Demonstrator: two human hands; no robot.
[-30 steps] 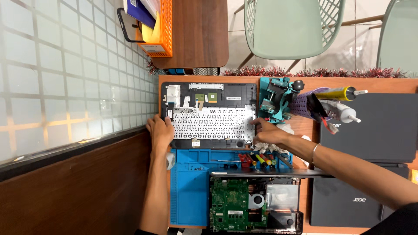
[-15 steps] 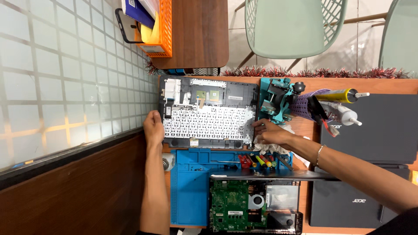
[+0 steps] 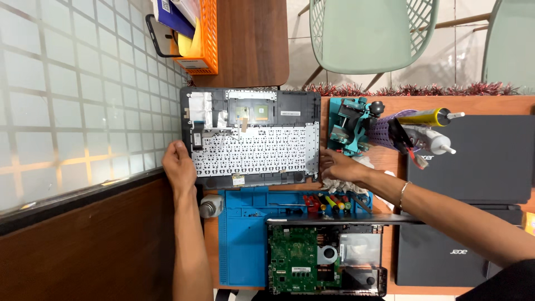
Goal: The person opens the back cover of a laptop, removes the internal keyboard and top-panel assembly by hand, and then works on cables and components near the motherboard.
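1. The left hand (image 3: 179, 165) is curling its fingers over the left edge of the laptop palmrest assembly (image 3: 251, 136), gripping that edge, with the forearm running down along the dark wooden ledge (image 3: 83, 245).
2. The right hand (image 3: 341, 167) is pressing, fingers stretched out and loosely open, against the right edge of the same assembly; a crumpled white cloth (image 3: 341, 185) is lying just under its palm, and a bracelet (image 3: 402, 194) is circling the wrist.
3. The assembly is lying upside down between the two hands, showing the pale metal back of the keyboard (image 3: 253, 151) nearest the hands and the touchpad board (image 3: 251, 111) on the side farther from them.
4. Just below the hands a blue repair mat (image 3: 242, 239) is lying, with coloured screwdrivers (image 3: 329, 202) in its tray close under the right hand.
5. Further toward the person, an opened laptop base with a green motherboard (image 3: 293, 259) is resting on that mat.
6. Beyond the right hand a teal holder (image 3: 346, 127), a yellow tube (image 3: 426, 117) and a white bottle (image 3: 432, 139) are lying together.
7. Past the right forearm two closed dark laptops (image 3: 479, 161) are lying.
8. Beyond the left hand an orange basket (image 3: 203, 36) is sitting on a brown table (image 3: 251, 39).
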